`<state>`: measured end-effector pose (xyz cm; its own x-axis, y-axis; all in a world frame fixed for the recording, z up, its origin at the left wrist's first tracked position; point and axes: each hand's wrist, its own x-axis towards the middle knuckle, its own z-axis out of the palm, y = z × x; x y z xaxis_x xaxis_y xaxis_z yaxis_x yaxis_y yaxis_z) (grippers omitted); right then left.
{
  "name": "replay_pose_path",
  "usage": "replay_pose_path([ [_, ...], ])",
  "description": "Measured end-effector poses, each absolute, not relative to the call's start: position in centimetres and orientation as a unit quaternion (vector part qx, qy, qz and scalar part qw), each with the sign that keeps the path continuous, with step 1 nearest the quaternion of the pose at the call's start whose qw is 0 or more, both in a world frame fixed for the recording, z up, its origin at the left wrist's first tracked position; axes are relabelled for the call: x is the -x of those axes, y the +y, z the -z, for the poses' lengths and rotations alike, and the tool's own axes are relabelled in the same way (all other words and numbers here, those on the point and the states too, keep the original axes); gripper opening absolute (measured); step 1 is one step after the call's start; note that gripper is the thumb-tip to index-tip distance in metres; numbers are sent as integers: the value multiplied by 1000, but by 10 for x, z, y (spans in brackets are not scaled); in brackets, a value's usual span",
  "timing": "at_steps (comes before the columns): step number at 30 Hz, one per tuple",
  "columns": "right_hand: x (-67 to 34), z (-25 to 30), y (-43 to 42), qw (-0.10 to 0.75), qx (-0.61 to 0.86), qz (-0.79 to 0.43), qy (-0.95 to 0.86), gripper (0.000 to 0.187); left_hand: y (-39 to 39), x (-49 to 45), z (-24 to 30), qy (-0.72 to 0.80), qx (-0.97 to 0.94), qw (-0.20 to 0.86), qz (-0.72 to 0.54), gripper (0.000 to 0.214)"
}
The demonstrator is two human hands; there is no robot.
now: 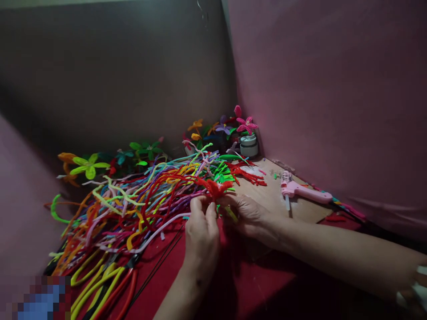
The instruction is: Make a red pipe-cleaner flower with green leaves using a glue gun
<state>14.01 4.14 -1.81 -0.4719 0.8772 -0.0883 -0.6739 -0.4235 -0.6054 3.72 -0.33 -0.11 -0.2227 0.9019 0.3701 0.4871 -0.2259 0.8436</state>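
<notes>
My left hand [201, 231] and my right hand [248, 213] meet over the table, both pinched on a red pipe-cleaner flower [216, 187] whose petals stick up between the fingertips. A green stem piece [231, 214] shows under the right fingers. Just behind and to the left spreads a big heap of pipe cleaners [133, 195] in many colours.
A pink glue gun [302, 190] lies on the wooden board [267, 195] at the right. Finished pipe-cleaner flowers [238, 126] stand in small pots in the back corner, others [87, 165] lie at the left. Red-handled pliers [123, 289] and thin black wires [160, 262] rest on the red cloth [253, 284].
</notes>
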Motion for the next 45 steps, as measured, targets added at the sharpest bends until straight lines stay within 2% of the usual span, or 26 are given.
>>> replay_pose_path([
  [2,-139,19,42,469,194,-826,-245,19,-5,-38,7,617,-657,-10,-434,12],
  [4,-138,18,42,472,195,-826,-237,18,-6,-35,11,597,-704,-175,-343,12],
  [7,-138,17,42,485,222,-812,-238,17,-5,-32,12,566,-724,-311,-241,13],
  [13,-137,18,42,534,201,-761,-310,19,-8,-34,8,571,-721,-354,-172,20],
  [21,-136,22,41,537,245,-745,-311,19,-8,-34,12,568,-722,-370,-140,27],
  [26,-137,16,37,533,212,-734,-365,17,-4,-27,16,565,-734,-328,-183,23],
  [31,-142,13,36,541,177,-709,-416,13,-3,-24,14,507,-756,-266,-318,17],
  [35,-146,15,39,539,192,-684,-452,10,-4,-25,12,485,-741,-180,-428,15],
  [38,-147,12,38,530,193,-697,-442,16,-6,-28,11,497,-717,-98,-480,15],
  [41,-147,8,34,506,159,-728,-435,17,-10,-34,4,530,-664,79,-522,16],
  [45,-148,5,32,484,145,-745,-436,18,-12,-38,-9,475,-540,428,-548,24],
])
